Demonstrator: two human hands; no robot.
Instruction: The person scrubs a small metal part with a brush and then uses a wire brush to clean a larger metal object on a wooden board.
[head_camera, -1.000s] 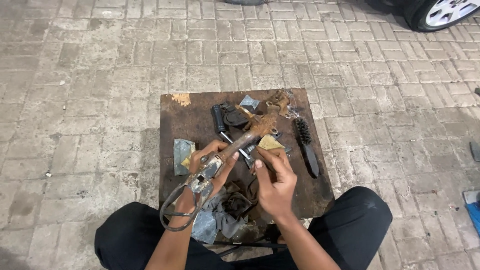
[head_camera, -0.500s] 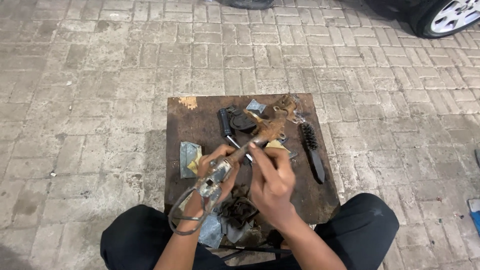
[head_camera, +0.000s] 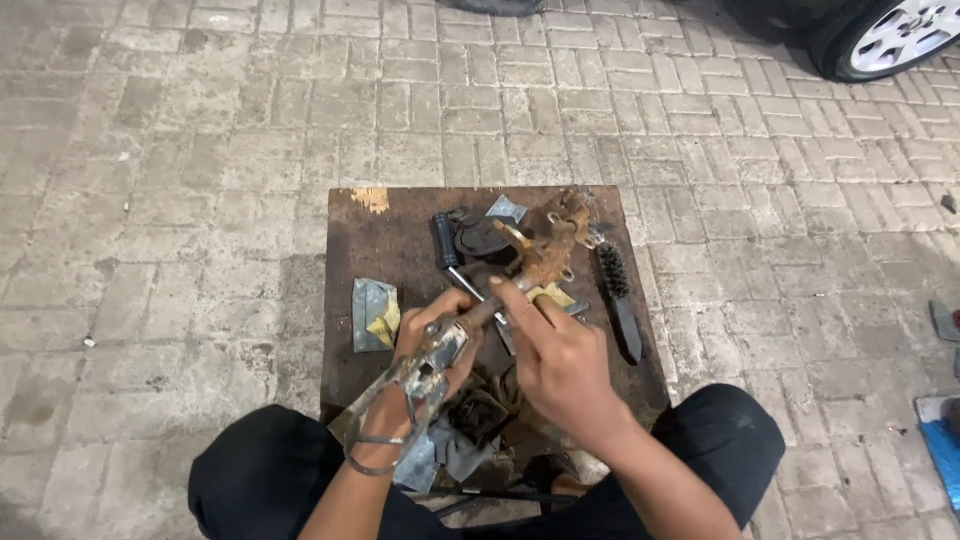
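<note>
The left hand (head_camera: 432, 340) grips the near end of a long rusty metal part (head_camera: 500, 300), fingers wrapped tight around it; the part slants up over the small dark work table (head_camera: 345, 230), its corroded head above the far edge; the right hand (head_camera: 560, 360) rests on the shaft, fingers curled loosely, holding nothing else; a black wire brush (head_camera: 618, 298) lies just right; a folded sandpaper sheet (head_camera: 373, 314) lies left.

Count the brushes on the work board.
1. A black wire brush lies near the right edge of the rusty board, right of the rusty part held in both hands. Others may hide under the clutter.
</note>
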